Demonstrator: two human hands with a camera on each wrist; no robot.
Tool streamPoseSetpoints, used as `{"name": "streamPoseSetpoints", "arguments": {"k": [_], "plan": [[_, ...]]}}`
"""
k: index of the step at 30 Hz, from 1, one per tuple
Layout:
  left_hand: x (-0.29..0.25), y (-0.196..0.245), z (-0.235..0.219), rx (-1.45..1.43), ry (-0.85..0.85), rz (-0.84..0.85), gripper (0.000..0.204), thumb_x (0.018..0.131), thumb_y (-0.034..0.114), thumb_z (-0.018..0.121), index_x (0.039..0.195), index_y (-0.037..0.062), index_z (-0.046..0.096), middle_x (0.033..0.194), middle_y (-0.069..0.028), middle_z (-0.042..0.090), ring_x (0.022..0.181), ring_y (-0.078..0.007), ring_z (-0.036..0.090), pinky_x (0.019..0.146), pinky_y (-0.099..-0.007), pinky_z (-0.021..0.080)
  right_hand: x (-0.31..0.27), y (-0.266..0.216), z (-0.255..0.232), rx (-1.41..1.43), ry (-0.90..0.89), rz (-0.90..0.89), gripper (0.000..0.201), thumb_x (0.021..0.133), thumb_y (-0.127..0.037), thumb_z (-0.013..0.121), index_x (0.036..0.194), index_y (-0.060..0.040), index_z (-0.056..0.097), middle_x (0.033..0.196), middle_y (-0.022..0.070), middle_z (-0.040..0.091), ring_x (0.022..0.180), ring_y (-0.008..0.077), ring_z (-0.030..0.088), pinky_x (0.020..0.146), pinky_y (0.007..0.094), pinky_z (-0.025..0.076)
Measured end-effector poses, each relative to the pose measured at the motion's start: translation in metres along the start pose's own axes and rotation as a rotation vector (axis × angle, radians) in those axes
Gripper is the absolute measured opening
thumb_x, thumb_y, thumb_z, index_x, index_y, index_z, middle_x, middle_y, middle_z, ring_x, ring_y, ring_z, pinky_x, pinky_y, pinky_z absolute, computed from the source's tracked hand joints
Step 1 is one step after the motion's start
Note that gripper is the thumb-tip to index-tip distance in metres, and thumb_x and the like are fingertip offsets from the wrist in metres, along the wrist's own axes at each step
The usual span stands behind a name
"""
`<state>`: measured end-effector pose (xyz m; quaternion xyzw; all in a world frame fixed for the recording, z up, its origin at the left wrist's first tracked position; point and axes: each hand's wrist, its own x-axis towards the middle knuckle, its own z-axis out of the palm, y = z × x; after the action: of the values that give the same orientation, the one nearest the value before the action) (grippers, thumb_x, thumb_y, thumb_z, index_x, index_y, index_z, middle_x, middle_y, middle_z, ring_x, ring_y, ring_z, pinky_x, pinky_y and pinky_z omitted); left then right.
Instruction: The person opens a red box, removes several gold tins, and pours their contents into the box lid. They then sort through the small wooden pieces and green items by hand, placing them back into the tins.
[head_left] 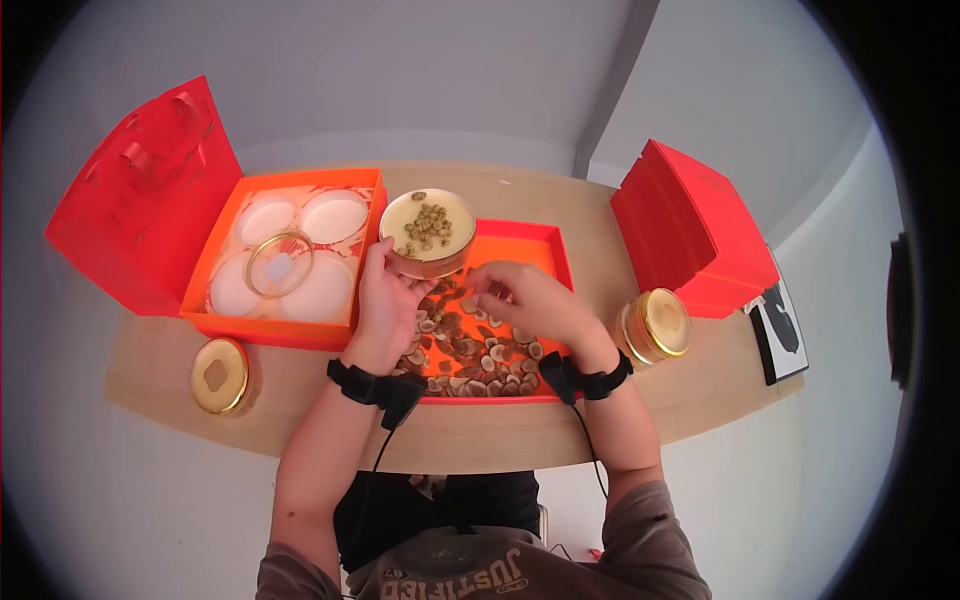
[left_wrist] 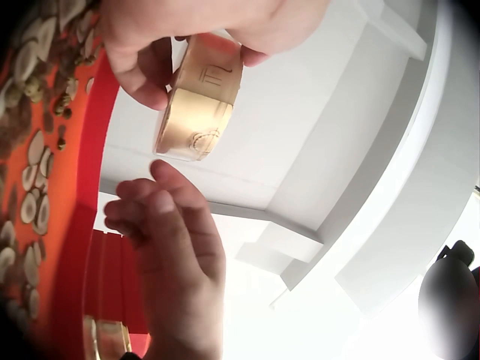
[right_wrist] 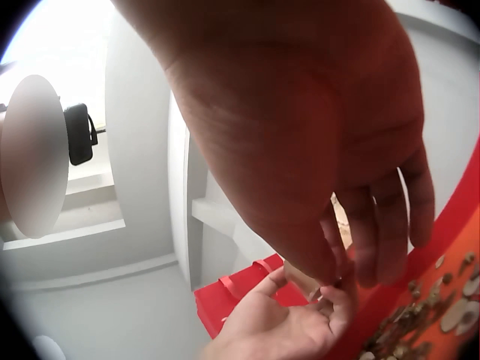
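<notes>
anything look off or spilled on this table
One mild oddity: in the open box, a gold-rimmed lid lies across the wells of the white insert, not in one. The slices lie scattered, but inside the orange tray; I see none on the table. Nothing looks plainly damaged.

Left hand (head_left: 388, 300) part-hidden under 11 o'clock jar (head_left: 428, 245), 3 o'clock flat box (head_left: 787, 343) part-hidden behind carton (head_left: 690, 232), right hand (head_left: 535, 303) contents unclear

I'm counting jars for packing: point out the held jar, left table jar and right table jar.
Held jar (left_wrist: 204, 94): left wrist view, on its side wall.
Left table jar (head_left: 217, 376): head view, on its lid.
Right table jar (head_left: 667, 322): head view, on its lid.
</notes>
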<state>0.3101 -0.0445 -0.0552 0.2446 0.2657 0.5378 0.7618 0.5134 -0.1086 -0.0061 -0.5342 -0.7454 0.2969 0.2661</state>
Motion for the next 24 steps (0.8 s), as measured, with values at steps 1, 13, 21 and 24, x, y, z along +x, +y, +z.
{"name": "streamPoseSetpoints", "arguments": {"k": [1,13,21,24], "plan": [[0.001,0.000,0.000,-0.002,0.005,-0.004,0.043,0.101,0.042,0.054,0.128,0.0087,0.054,0.127,-0.0075,0.061,0.115,-0.0183,0.058,0.092,-0.0372,0.047,0.001,0.000,0.004,-0.066,-0.082,0.045,0.024,0.097,-0.016,0.066,0.118,-0.0044,0.068,0.097,0.0082,0.072,0.087,0.0190,0.068,0.078,0.0348,0.055],[0.003,-0.002,-0.005,-0.046,-0.032,0.017,0.040,0.100,0.041,0.055,0.127,0.0116,0.053,0.130,-0.0062,0.060,0.116,-0.0192,0.059,0.091,-0.0374,0.049,0.029,-0.009,0.053,-0.476,-0.245,0.054,0.030,0.089,-0.020,0.071,0.118,-0.0137,0.069,0.131,0.0104,0.059,0.106,0.0326,0.067,0.089,0.0459,0.056],[0.001,-0.001,-0.001,-0.064,-0.021,0.005,0.040,0.101,0.040,0.055,0.125,0.0087,0.055,0.126,-0.0064,0.062,0.113,-0.0186,0.059,0.091,-0.0366,0.049,0.035,-0.003,0.063,-0.529,-0.278,0.066,0.019,0.089,-0.016,0.068,0.108,-0.0121,0.069,0.123,0.0111,0.064,0.106,0.0327,0.068,0.087,0.0452,0.056],[0.001,-0.001,-0.001,-0.076,-0.008,0.009,0.038,0.101,0.038,0.055,0.123,0.0070,0.057,0.122,-0.0072,0.064,0.110,-0.0186,0.060,0.091,-0.0363,0.049,0.034,-0.013,0.059,-0.500,-0.290,0.108,0.013,0.091,-0.014,0.064,0.102,-0.0093,0.069,0.113,0.0129,0.069,0.104,0.0330,0.070,0.086,0.0451,0.056]]}}
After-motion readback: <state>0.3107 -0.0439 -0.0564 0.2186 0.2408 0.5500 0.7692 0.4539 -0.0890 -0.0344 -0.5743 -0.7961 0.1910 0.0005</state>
